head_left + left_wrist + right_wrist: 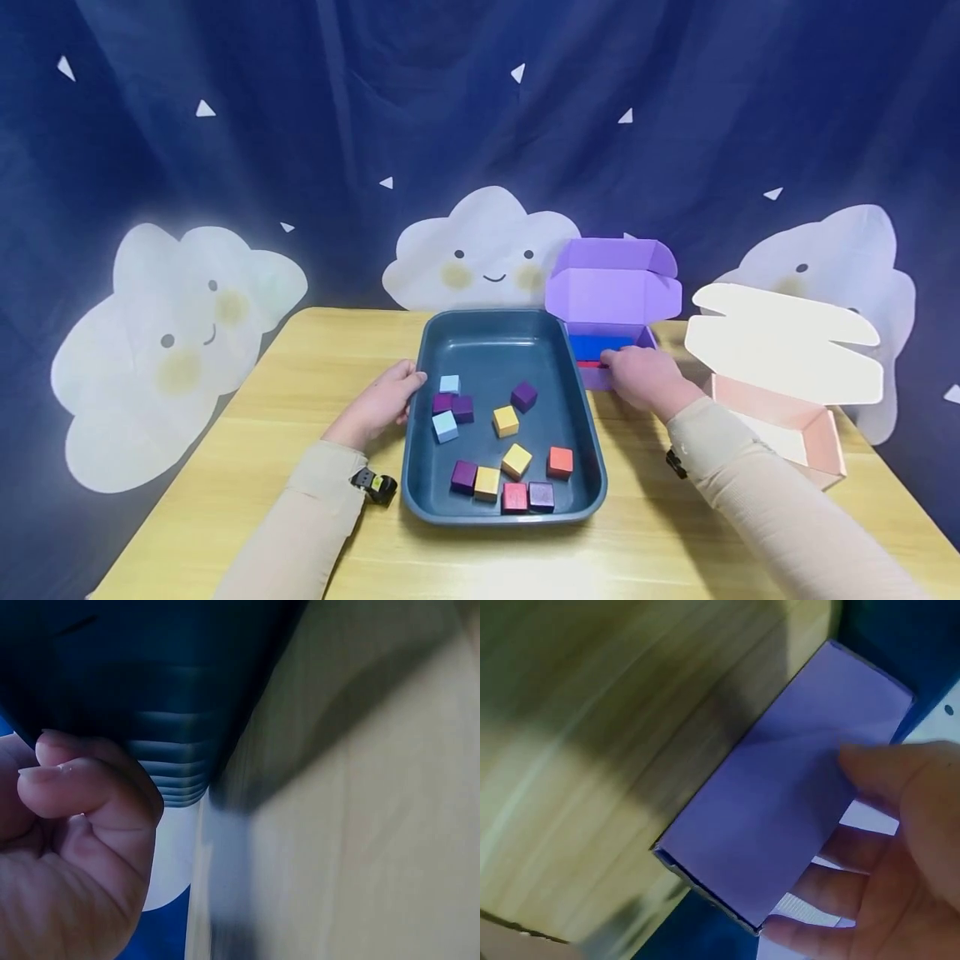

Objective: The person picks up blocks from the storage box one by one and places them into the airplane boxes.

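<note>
My left hand grips the left rim of a dark teal tray, its fingers curled under the edge in the left wrist view. Inside the tray lie several small cubes: light blue cubes, purple cubes, yellow cubes and red-orange cubes. At the tray's right, my right hand pinches the front wall of an open purple box. The thumb lies on the outer wall, while the other fingers reach over inside. Blue pieces and some red show within the box.
A pink box with a raised white lid stands on the right, beyond my right forearm. The wooden table ends at a dark blue curtain with cloud prints.
</note>
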Demonstrator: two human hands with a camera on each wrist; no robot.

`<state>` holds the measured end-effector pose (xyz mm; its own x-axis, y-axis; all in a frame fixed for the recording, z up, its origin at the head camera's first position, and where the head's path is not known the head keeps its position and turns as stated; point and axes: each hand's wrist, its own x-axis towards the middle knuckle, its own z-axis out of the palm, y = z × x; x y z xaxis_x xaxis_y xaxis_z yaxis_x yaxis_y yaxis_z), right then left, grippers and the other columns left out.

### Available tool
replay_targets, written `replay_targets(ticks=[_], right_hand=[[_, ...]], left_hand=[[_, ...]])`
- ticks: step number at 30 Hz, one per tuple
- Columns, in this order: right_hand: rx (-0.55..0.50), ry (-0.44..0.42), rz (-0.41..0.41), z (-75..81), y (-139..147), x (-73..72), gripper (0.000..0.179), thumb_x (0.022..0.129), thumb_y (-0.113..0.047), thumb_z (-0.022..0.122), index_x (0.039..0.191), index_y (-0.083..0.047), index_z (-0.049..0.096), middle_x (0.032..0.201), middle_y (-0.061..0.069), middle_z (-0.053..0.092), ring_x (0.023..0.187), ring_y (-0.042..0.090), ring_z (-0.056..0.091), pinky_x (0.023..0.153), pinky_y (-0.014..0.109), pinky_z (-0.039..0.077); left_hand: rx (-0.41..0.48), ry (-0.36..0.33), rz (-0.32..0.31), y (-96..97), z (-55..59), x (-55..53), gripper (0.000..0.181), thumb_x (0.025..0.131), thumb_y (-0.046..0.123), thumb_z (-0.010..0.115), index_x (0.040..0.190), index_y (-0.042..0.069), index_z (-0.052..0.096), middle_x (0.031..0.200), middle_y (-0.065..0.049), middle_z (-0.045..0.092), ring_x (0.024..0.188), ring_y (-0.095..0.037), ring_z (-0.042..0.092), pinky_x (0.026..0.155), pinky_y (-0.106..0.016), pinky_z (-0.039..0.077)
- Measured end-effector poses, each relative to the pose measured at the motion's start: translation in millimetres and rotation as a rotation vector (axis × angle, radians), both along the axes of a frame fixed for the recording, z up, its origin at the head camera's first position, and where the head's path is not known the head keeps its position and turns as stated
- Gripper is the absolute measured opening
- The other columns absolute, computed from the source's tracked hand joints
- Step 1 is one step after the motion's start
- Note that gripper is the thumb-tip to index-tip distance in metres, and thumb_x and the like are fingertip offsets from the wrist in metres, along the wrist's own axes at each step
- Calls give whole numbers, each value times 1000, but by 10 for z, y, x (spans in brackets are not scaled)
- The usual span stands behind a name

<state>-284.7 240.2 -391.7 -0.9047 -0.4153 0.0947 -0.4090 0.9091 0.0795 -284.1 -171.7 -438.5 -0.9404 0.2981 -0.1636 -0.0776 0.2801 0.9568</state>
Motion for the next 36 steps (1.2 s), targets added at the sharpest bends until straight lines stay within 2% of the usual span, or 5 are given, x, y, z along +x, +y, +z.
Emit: replay_targets(ticks=[6,11,26,31,36], right_hand=[[45,-78,-125,48,-32,-91,14,91,-1,58,79,-8,59,80,19,66,74,42,67,60,60,54],[87,-172,-189,128,46,-180,13,85,1,58,74,-6,61,79,18,66,71,39,65,57,57,54],[129,-231,-214,234,526,-315,14,88,1,50,78,-6,57,81,20,63,70,35,61,63,56,54],[76,-213,-198,280,547,-174,13,89,-2,49,79,-7,56,82,18,64,71,33,61,67,56,53],[-55,-167,-192,459,679,223,15,95,-19,56,83,-11,60,78,7,62,70,29,60,62,55,49]], left_hand=[[1,8,-1,29,-10,-28,22,109,23,41,103,2,44,64,-1,45,47,-13,39,46,-24,35],[3,15,-3,54,-2,-48,22,109,23,41,103,2,44,63,-1,45,47,-13,38,46,-24,35],[23,25,-19,111,-2,-101,21,109,23,41,103,3,44,64,-1,46,47,-12,39,45,-23,33],[33,10,-28,117,-31,-67,21,109,23,41,104,2,44,64,-1,46,47,-12,39,45,-24,34],[40,-33,-26,114,-35,-10,21,109,23,42,103,4,44,64,-1,46,47,-13,39,46,-24,35]])
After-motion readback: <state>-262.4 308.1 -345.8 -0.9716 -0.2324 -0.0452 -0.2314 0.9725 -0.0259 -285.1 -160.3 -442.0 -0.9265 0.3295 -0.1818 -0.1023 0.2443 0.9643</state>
